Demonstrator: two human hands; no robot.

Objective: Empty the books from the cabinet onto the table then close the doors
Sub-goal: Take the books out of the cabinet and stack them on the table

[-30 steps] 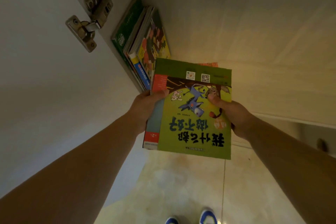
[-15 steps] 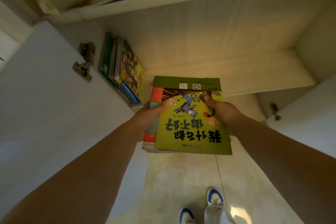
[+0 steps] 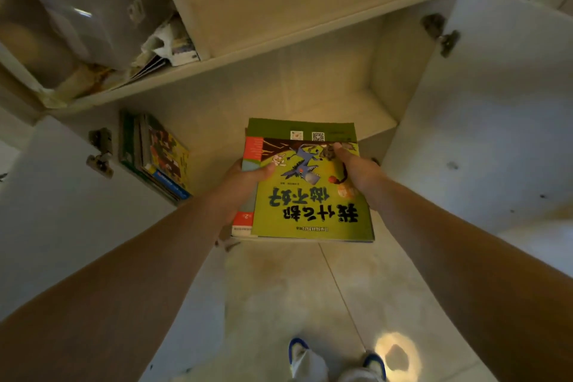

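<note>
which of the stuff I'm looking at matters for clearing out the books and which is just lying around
Job: stack of books in left hand and right hand; leaning books; cabinet doors.
Lying about: clutter on upper shelf; shoes.

Can't really see the fingers of either hand — the left hand [image 3: 245, 178] only shows its thumb on top of the stack of books [image 3: 305, 183], the rest is tucked underneath, and it's the same with the right hand [image 3: 356, 171]. How many books are under that green cover, no idea. Both forearms run off the bottom corners. The leaning books [image 3: 155, 155] left in the cabinet are too dim to read their spines. The upper shelf [image 3: 217, 62] stuff on the left is a blurry mess — paper, maybe plastic. Shoes [image 3: 338, 360] get cut off at the bottom edge.
</note>
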